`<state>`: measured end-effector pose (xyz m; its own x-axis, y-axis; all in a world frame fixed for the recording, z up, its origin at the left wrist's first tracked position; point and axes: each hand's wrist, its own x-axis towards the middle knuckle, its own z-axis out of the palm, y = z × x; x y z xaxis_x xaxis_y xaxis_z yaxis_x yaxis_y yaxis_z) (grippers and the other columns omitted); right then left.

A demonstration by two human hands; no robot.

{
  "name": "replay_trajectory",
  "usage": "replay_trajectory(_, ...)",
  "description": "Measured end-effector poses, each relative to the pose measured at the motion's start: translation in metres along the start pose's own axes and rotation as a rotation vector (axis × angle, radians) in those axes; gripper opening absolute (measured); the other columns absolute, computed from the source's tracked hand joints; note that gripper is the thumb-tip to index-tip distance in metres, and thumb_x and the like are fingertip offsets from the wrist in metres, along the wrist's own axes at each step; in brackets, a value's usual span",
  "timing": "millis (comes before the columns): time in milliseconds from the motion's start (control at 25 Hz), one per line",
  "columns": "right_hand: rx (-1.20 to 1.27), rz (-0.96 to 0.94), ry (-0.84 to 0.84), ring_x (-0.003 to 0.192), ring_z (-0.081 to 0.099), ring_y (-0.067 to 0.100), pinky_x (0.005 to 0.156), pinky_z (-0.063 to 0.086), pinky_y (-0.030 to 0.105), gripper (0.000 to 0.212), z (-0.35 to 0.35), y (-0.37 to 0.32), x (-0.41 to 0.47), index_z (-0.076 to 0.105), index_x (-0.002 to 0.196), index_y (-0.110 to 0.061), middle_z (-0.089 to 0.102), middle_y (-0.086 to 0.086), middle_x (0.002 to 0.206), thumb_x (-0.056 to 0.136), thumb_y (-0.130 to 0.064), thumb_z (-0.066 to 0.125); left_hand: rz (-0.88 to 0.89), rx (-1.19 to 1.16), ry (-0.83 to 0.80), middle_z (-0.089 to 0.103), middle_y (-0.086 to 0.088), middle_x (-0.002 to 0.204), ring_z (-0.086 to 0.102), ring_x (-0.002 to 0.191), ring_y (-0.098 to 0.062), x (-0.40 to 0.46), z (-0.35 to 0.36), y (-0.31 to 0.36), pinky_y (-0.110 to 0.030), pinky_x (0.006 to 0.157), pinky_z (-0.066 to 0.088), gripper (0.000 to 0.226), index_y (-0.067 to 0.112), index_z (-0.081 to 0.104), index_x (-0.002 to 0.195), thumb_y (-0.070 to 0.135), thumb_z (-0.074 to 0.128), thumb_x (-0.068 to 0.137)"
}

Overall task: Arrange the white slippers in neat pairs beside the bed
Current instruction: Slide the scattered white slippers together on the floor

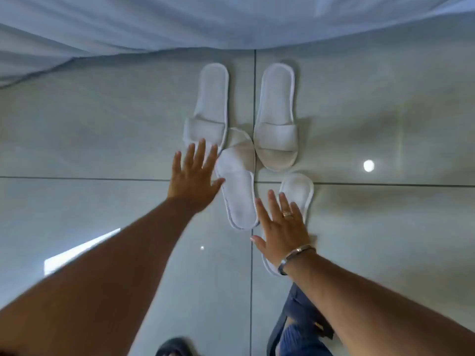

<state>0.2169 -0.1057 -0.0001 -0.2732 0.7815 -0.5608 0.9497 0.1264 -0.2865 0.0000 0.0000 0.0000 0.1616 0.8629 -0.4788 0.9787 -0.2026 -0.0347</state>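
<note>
We look down past a denim-clad knee point(298, 327) to a glossy grey tiled floor point(102, 140), where four white slippers lie near the dark cross of grout lines point(254, 181) that serves as our marker. Nearest us, our right hand point(281, 227), fingers spread flat, with a ring point(288, 215) and a wrist bracelet point(295, 256), lies over the near-right slipper point(298, 191), whose far end just reaches that cross on its right side. Our left hand point(194, 176), also splayed and gripping nothing, hovers left of the cross, its thumb touching the edge of the near-left slipper point(239, 186), which straddles the crosswise grout line just left of the crossing, strap end away from us. Beyond the cross, the far-left slipper point(212, 98) and far-right slipper point(277, 111) lie side by side, one on each side of the lengthwise grout line, heels toward the bed. Farthest off, the white bed sheet point(205, 24) hangs down to the floor.
</note>
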Motion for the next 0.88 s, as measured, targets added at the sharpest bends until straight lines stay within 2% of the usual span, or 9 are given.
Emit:
replay_trajectory(120, -0.02, -0.124, 0.129, 0.144, 0.01, 0.039, 0.115, 0.013, 0.054, 0.095, 0.023, -0.014, 0.063, 0.013, 0.15, -0.017, 0.008, 0.018, 0.159, 0.077, -0.049, 0.065, 0.022, 0.042, 0.124, 0.0, -0.011, 0.167, 0.004, 0.153, -0.032, 0.088, 0.015, -0.037, -0.051, 0.121, 0.006, 0.073, 0.025, 0.002, 0.158, 0.053, 0.033, 0.097)
replay_trajectory(240, -0.088, -0.18, 0.177, 0.144, 0.013, 0.036, 0.115, 0.014, 0.052, 0.097, 0.034, -0.025, 0.109, 0.017, 0.149, -0.012, 0.013, 0.017, 0.158, 0.075, -0.052, 0.065, 0.074, 0.143, -0.01, -0.007, -0.011, 0.166, 0.003, 0.153, -0.031, 0.138, 0.022, -0.068, -0.048, 0.122, 0.004, 0.067, 0.029, -0.006, 0.157, 0.051, 0.022, 0.1)
replay_trajectory(320, -0.156, -0.183, 0.173, 0.145, 0.012, 0.032, 0.116, 0.014, 0.049, 0.098, 0.043, -0.02, 0.116, 0.018, 0.149, -0.011, 0.014, 0.014, 0.159, 0.075, -0.058, 0.062, 0.077, 0.08, 0.012, -0.012, -0.012, 0.166, 0.0, 0.153, -0.031, 0.139, 0.039, -0.071, -0.046, 0.123, 0.002, 0.066, 0.029, -0.007, 0.156, 0.047, 0.024, 0.101)
replay_trajectory(480, -0.228, -0.136, 0.202, 0.14, 0.03, 0.024, 0.113, 0.029, 0.045, 0.102, 0.049, -0.015, 0.12, 0.035, 0.145, -0.017, 0.033, 0.007, 0.153, 0.063, -0.073, 0.061, 0.081, 0.133, -0.06, -0.024, -0.01, 0.163, -0.014, 0.152, -0.028, 0.146, 0.036, -0.074, -0.048, 0.121, -0.012, 0.066, 0.032, -0.02, 0.153, 0.052, 0.01, 0.098)
replay_trajectory(560, -0.273, -0.154, 0.205, 0.144, 0.017, 0.027, 0.117, 0.016, 0.047, 0.099, 0.049, -0.015, 0.12, 0.024, 0.149, -0.016, 0.019, 0.009, 0.158, 0.072, -0.071, 0.055, 0.091, 0.205, -0.074, -0.028, -0.009, 0.162, -0.019, 0.151, -0.026, 0.148, 0.031, -0.075, -0.051, 0.119, -0.016, 0.067, 0.03, -0.025, 0.151, 0.053, 0.005, 0.096)
replay_trajectory(640, -0.246, -0.147, 0.097, 0.145, -0.004, 0.032, 0.116, -0.001, 0.048, 0.095, 0.051, -0.018, 0.12, 0.002, 0.15, -0.012, -0.006, 0.013, 0.159, 0.084, -0.062, 0.048, 0.151, 0.256, -0.078, -0.029, -0.008, 0.162, -0.022, 0.15, -0.025, 0.148, 0.029, -0.074, -0.052, 0.119, -0.017, 0.068, 0.025, -0.026, 0.151, 0.053, 0.003, 0.096)
replay_trajectory(680, -0.247, -0.121, 0.068, 0.145, -0.006, 0.034, 0.117, -0.001, 0.048, 0.093, 0.051, -0.028, 0.117, 0.0, 0.15, -0.01, -0.008, 0.015, 0.159, 0.086, -0.059, 0.048, 0.183, 0.281, -0.079, -0.029, -0.007, 0.161, -0.022, 0.15, -0.024, 0.148, 0.027, -0.079, -0.053, 0.118, -0.017, 0.068, 0.024, -0.025, 0.151, 0.054, 0.003, 0.097)
replay_trajectory(760, -0.234, 0.008, 0.067, 0.144, 0.008, 0.039, 0.116, 0.016, 0.05, 0.095, 0.052, -0.059, 0.108, 0.013, 0.15, -0.008, 0.005, 0.02, 0.158, 0.08, -0.056, 0.057, 0.218, 0.329, -0.082, -0.029, -0.006, 0.162, -0.021, 0.15, -0.022, 0.151, 0.019, -0.093, -0.054, 0.118, -0.017, 0.07, 0.023, -0.024, 0.152, 0.057, 0.004, 0.097)
replay_trajectory(880, -0.129, 0.224, -0.009, 0.124, 0.047, 0.044, 0.094, 0.047, 0.048, 0.095, 0.051, -0.129, 0.101, 0.039, 0.141, -0.005, 0.039, 0.027, 0.145, 0.067, -0.057, 0.069, 0.232, 0.343, -0.085, -0.021, -0.006, 0.164, -0.012, 0.152, -0.023, 0.156, 0.006, -0.112, -0.056, 0.119, -0.013, 0.072, 0.026, -0.016, 0.155, 0.061, 0.009, 0.097)
